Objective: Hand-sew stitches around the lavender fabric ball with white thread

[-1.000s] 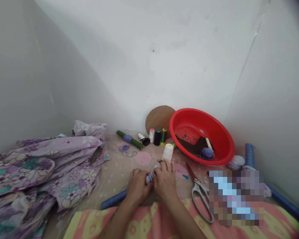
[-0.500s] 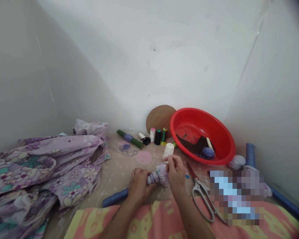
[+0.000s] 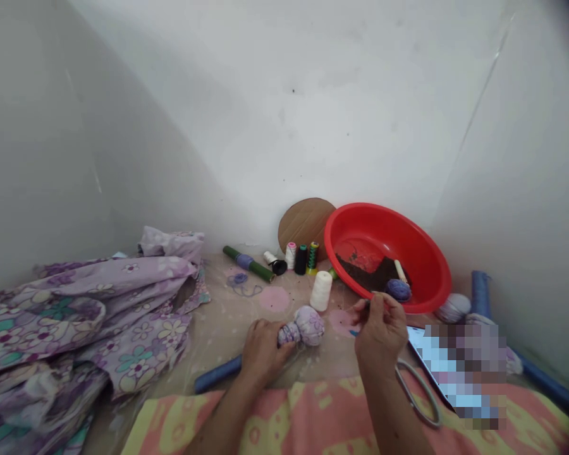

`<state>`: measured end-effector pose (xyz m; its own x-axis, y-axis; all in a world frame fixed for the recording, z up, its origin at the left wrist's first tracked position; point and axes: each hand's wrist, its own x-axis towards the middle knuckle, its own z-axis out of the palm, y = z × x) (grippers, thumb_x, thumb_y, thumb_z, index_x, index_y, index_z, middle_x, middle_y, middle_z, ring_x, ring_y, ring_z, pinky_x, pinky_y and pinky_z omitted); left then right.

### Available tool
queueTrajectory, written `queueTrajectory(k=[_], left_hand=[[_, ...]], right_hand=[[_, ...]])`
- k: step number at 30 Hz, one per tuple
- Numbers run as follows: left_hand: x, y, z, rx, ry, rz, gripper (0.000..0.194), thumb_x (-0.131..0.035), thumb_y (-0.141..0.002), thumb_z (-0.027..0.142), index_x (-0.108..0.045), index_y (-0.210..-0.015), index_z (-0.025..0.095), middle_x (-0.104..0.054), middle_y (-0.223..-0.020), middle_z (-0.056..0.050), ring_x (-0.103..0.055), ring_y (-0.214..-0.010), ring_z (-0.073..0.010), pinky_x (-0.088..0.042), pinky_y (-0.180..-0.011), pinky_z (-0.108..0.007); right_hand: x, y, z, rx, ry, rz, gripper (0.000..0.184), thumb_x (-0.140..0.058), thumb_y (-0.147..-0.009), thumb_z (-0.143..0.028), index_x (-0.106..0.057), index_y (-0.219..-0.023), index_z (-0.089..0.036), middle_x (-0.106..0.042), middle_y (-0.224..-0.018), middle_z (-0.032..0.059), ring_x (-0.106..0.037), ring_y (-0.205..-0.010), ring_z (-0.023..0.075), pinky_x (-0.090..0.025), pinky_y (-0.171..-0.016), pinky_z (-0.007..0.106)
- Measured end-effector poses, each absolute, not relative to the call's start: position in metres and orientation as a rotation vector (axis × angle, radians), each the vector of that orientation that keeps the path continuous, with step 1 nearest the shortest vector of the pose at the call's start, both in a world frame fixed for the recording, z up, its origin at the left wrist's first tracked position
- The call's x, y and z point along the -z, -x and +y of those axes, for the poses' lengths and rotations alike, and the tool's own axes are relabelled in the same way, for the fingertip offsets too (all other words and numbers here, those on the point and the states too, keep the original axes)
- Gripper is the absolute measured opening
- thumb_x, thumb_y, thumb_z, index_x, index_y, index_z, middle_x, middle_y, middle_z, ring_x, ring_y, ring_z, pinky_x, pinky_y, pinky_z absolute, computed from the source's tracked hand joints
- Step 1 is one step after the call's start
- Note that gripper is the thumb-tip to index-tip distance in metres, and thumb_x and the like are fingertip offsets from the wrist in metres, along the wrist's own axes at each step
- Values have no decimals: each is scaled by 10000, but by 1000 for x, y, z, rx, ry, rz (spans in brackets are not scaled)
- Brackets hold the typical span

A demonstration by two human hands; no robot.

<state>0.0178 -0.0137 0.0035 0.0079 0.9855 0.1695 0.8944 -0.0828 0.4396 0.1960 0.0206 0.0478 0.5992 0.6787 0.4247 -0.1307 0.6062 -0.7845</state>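
Note:
My left hand (image 3: 264, 347) is wrapped round the neck of a stick with a round head of purple floral cloth (image 3: 310, 326), bound below the head with bluish yarn. A blue-wrapped shaft (image 3: 219, 374) comes out behind that hand, toward the lower left. My right hand (image 3: 382, 332) is raised off to the right, apart from the cloth head, its thumb and fingers pinched together. Something small and dark shows at its fingertips, too unclear to name. Grey-handled scissors (image 3: 420, 395) lie under the right hand and are partly hidden by it. A white thread cone (image 3: 321, 291) stands behind the cloth head.
A red basin (image 3: 436, 265) leans at the back right, with a yarn ball (image 3: 398, 291) and dark material inside. Several thread spools (image 3: 301, 259) stand by a cardboard disc (image 3: 303, 221). Floral cloth (image 3: 137, 316) is heaped left. A phone (image 3: 448, 373) lies right, partly blurred.
My right hand has moved away from the cloth head to the right, now in front of the scissors. The left hand keeps its hold in nearly the same place.

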Motion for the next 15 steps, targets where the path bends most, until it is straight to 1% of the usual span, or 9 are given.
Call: queueTrajectory(k=[2, 4, 8, 10, 13, 15], left_hand=[[-4, -18, -13, -625, -2047, 1983, 390, -489, -683, 423, -566, -1024, 250, -580, -947, -45, -455, -947, -208, -281, -832, -282], [-5, -18, -13, -611, -2027, 1981, 399, -496, -678, 426, -564, -1031, 255, -580, -948, -41, -456, -949, -205, -285, -826, -277], [-3, -17, -11, -614, -1995, 1993, 417, -508, -661, 444, -569, -1030, 259, -578, -953, -41, -457, -946, -208, -292, -814, -274], [-2, -16, -11, -617, -1988, 2002, 426, -514, -650, 456, -573, -1024, 260, -578, -954, -41, -457, -946, -211, -296, -807, -273], [-1, -15, -11, -631, -2004, 1991, 418, -516, -642, 472, -584, -999, 266, -582, -920, -36, -467, -918, -207, -305, -784, -268], [1, -15, -11, -660, -2027, 1980, 414, -515, -640, 480, -587, -987, 268, -584, -892, -34, -475, -892, -201, -312, -766, -263]], right_hand=[[-45, -200, 24, -500, 821, -814, 237, -500, -737, -378, -486, -841, -165, -471, -520, -69, -428, -387, 53, -370, -400, 172], [-39, -201, 27, -517, 913, -892, 249, -510, -728, -379, -513, -843, -158, -483, -542, -54, -461, -437, 69, -396, -446, 192], [-25, -191, 27, -568, 1098, -1306, 243, -458, -754, -370, -567, -794, -157, -502, -531, -33, -476, -475, 98, -386, -486, 211], [-24, -182, 22, -521, 1125, -1548, 239, -422, -773, -344, -579, -757, -164, -520, -543, -21, -486, -507, 108, -376, -513, 211], [-26, -170, 11, -403, 1168, -1834, 234, -374, -792, -274, -580, -740, -177, -587, -664, 12, -526, -625, 125, -367, -580, 209], [-28, -165, 6, -276, 1245, -1990, 216, -370, -790, -239, -575, -747, -185, -599, -714, 19, -530, -674, 136, -351, -603, 216]])
